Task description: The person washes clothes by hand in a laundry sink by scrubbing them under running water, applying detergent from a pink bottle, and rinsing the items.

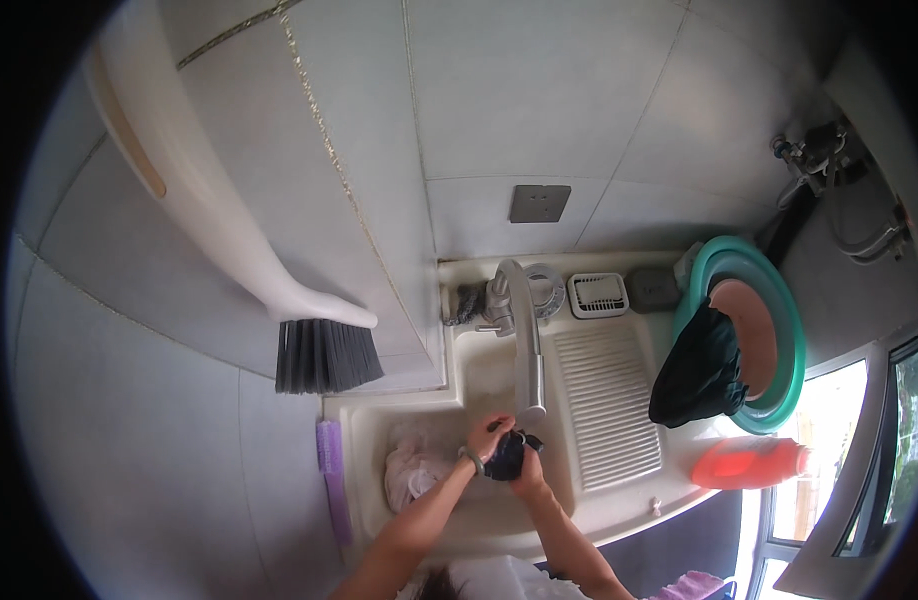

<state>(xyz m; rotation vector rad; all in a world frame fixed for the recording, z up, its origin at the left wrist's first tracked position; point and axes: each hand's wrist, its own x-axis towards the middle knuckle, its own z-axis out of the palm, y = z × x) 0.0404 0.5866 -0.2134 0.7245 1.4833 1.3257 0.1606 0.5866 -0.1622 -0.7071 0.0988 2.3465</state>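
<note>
Both of my hands grip one bunched dark cloth (505, 454) over the basin of a white laundry sink (496, 517). My left hand (492, 438), with a bangle at the wrist, holds it from the left and top. On the right side my right hand (531, 466) closes around it. The curved metal faucet (530, 352) ends just above the cloth; I cannot tell whether water runs. Left of my hands, a pale pink cloth (410, 471) lies heaped in the basin.
A ribbed washboard (607, 409) is right of the basin. Beyond it stand a green basin (793, 360) with dark fabric (699, 375) over its edge and an orange-red bottle (751, 463). A soap dish (598, 295) sits behind. At left are a purple brush (331, 472) and a large grey-bristled brush (328, 356).
</note>
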